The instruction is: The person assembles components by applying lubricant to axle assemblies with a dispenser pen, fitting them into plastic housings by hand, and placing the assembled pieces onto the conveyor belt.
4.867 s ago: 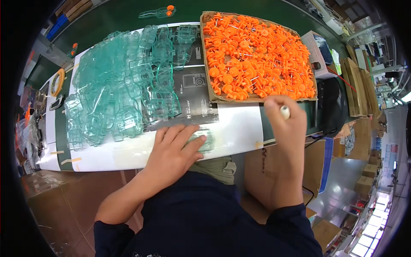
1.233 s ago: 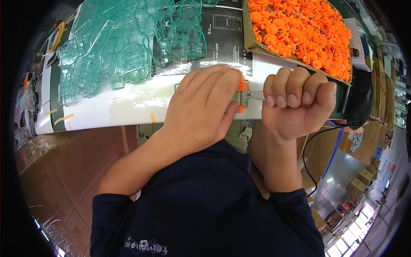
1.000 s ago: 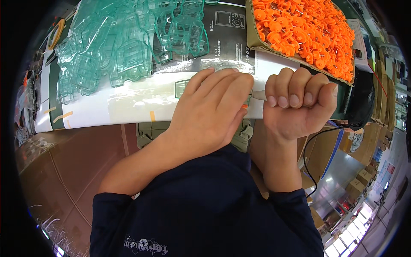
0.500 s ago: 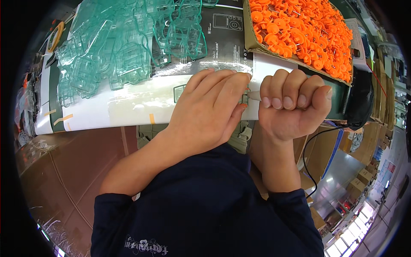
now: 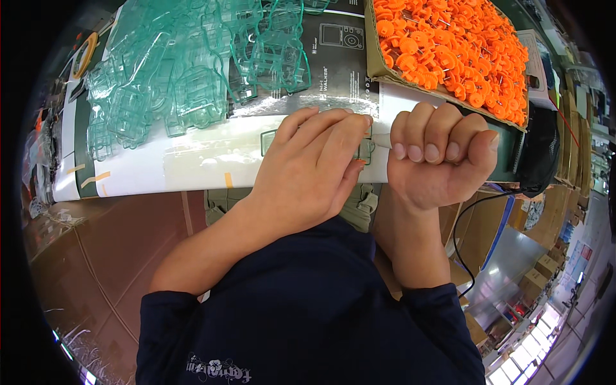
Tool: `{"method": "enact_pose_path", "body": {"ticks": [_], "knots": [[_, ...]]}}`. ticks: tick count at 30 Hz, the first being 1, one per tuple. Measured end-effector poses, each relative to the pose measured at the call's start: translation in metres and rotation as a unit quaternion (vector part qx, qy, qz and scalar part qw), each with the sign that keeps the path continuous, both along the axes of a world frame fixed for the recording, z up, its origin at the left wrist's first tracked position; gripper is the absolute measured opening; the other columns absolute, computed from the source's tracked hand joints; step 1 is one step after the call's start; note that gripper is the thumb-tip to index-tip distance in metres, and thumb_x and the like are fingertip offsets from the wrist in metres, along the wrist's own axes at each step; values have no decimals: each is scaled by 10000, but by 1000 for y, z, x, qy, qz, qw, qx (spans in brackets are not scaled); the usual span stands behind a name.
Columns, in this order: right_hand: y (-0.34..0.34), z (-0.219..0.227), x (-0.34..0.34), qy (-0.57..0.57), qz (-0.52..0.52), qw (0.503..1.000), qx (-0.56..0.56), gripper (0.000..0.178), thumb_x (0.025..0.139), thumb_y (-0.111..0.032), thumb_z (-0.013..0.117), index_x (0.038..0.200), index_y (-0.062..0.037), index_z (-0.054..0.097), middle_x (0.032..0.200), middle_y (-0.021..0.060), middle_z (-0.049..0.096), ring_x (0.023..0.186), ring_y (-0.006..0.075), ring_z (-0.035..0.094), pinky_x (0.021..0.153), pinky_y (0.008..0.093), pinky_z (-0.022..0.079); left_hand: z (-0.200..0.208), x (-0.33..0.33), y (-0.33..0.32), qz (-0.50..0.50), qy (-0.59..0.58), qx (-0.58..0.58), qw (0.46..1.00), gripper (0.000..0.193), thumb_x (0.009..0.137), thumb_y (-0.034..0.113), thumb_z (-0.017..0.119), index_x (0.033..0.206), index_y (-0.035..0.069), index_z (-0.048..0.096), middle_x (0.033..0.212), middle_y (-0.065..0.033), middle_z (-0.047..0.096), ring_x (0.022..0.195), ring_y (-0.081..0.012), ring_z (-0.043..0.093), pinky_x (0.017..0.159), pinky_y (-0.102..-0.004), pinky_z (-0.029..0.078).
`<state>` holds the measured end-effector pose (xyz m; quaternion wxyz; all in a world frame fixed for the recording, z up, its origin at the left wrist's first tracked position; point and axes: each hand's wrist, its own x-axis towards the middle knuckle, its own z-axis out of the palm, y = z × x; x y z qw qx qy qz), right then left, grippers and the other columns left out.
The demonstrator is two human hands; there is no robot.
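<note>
Head view, left hand [image 5: 308, 170] flat on clear piece [image 5: 366, 149], right hand [image 5: 439, 157] fisted, contents hidden.

A heap of clear green-tinted moulded plastic shells [image 5: 192, 70] fills the upper left of the frame, glinting pale teal. At the upper right, a brown cardboard tray [image 5: 373, 58] is packed with bright orange plastic wheel-shaped pieces [image 5: 455, 45] on thin silvery pins. Between them lies a dark grey printed sheet [image 5: 337, 54] with white line drawings. The white glossy surface [image 5: 192, 157] across the middle carries small strips of tan tape [image 5: 228, 179] and a dark green edge at the left. At the lower centre, a navy blue long-sleeved top [image 5: 308, 308] shows a small white floral print near its bottom. Reddish-brown cardboard [image 5: 102, 237] covers the lower left.
</note>
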<state>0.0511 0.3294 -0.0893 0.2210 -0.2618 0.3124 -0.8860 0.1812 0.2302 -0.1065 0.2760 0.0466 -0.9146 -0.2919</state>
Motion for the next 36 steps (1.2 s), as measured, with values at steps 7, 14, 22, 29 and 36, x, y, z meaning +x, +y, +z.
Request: {"method": "enact_pose_path", "body": {"ticks": [7,14,22,29,36], "knots": [[0,-4,-2,42,24,999,5,455,1091,-358,391,683,-156,402,579,7,436,497,137,391,453,296,369,1,1,-3,-6,-9,20,1000,504,801,57,714,1279,-2,562,1181,-86,672,1111,-247,622,1031,-399,430],[-1,-3,0,37,30,999,-15,411,1066,-315,436,699,-132,402,571,24,415,503,143,390,451,291,361,-2,1,-4,-10,11,12,1000,543,778,47,759,1278,-7,556,1237,-80,687,1056,-264,646,1016,-400,463],[-3,0,0,40,12,999,12,446,1084,-331,382,671,-166,391,572,4,441,487,127,386,440,288,353,5,1,-5,-9,-15,42,999,558,770,47,761,1286,10,553,1192,-65,701,1012,-261,651,987,-385,465],[-15,5,-5,19,25,996,81,432,1067,-323,404,664,-167,383,538,-1,414,454,115,352,409,272,313,3,2,-7,2,-33,38,999,571,765,54,762,1294,22,547,1148,-60,705,972,-258,651,967,-376,459],[-26,20,1,46,19,980,192,417,1047,-296,414,651,-174,368,510,-6,378,432,107,321,393,269,291,12,2,-6,6,-76,44,996,485,818,105,719,1264,31,542,1128,-55,687,1101,-220,646,983,-359,421]]}}
